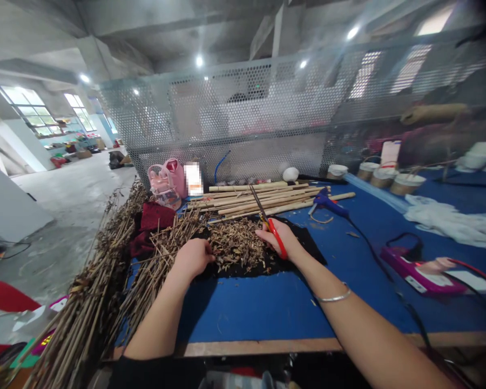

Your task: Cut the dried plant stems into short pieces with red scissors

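Observation:
My right hand (278, 237) is closed round the red handles of a pair of scissors (267, 221), whose blades point up and away over the table. My left hand (194, 256) is curled with its fingers in a heap of dry plant trimmings (237, 248) lying on a black cloth (303, 248); what the fingers pinch is hidden. A silver bangle (335, 296) sits on my right wrist. Dry twigs (162, 259) lie just left of my left hand.
A long bundle of dry stalks (89, 302) hangs off the blue table (251, 308) at the left. Bamboo sticks (263, 199) lie behind the heap, with a blue glue gun (328, 203), a pink device (413, 273) with cables, white cloth (449, 221), and tape rolls (389, 181) to the right. A perforated metal screen (267, 119) backs the table.

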### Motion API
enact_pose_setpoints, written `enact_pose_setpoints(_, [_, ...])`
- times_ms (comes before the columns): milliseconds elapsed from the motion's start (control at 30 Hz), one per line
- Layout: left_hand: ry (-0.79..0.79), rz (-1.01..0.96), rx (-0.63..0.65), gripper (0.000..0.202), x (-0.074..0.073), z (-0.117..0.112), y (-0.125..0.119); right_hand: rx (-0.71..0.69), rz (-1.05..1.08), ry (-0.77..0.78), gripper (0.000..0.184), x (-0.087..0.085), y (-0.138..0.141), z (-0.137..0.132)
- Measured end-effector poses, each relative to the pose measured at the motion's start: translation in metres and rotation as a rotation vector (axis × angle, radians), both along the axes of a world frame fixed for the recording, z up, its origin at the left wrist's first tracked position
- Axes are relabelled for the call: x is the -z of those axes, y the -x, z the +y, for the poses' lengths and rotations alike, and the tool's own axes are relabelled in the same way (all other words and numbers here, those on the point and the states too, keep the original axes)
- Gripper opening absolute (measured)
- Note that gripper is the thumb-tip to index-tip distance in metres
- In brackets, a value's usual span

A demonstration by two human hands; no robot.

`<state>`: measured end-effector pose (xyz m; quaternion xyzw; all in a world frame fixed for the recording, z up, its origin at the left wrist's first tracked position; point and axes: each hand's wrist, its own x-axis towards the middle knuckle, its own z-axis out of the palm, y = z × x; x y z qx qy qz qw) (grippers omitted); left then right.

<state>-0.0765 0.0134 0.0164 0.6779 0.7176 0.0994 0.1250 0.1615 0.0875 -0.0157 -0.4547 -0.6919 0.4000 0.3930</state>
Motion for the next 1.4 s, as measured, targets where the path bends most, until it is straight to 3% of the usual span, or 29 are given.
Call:
enact_pose_setpoints(200, [-0.057,0.101,-0.034,0.019,0.012,-0.006,0.002,-0.020,-0.120,-0.059,0.029,0.009,0.007,-0.001])
enact_pose_setpoints(300, [-0.107,0.051,-0.054,0.020,0.008,-0.009,0.005,-0.019,-0.118,-0.096,0.029,0.009,0.007,-0.003])
enact_pose_setpoints(400, [-0.237,-0.069,-0.044,0.032,-0.002,-0.014,0.006,-0.007,-0.069,-0.095,0.029,0.009,0.006,-0.003])
enact_pose_setpoints(500, [-0.355,-0.297,0.009,0.034,-0.010,-0.012,0.005,0.017,-0.028,-0.079,0.028,0.010,0.006,-0.002])
enact_pose_setpoints(600, [-0.398,-0.634,0.009,0.033,-0.012,0.005,0.004,0.036,-0.007,-0.092,0.029,0.010,0.006,-0.002])
enact_pose_setpoints(733, [-0.370,-1.167,-0.061,0.057,-0.011,0.028,-0.002,0.049,0.007,-0.112,0.033,0.008,0.006,-0.002])
enact_pose_setpoints(900, [-0.176,-1.441,-0.013,0.063,-0.004,0.021,-0.027,0.006,-0.059,-0.102,0.034,0.001,0.004,-0.003])
enact_pose_setpoints(1033, [-0.103,-1.429,-0.022,0.057,0.012,0.008,-0.043,-0.077,-0.204,-0.139,0.033,-0.007,0.000,-0.007])
enact_pose_setpoints(1200, [-0.224,-1.100,-0.001,0.042,0.026,0.007,-0.038,-0.172,-0.357,-0.069,0.035,-0.009,0.000,-0.013])
enact_pose_setpoints(1400, [-0.408,-0.791,-0.006,0.031,0.025,0.008,-0.027,-0.173,-0.382,-0.083,0.035,-0.013,-0.011,-0.010])
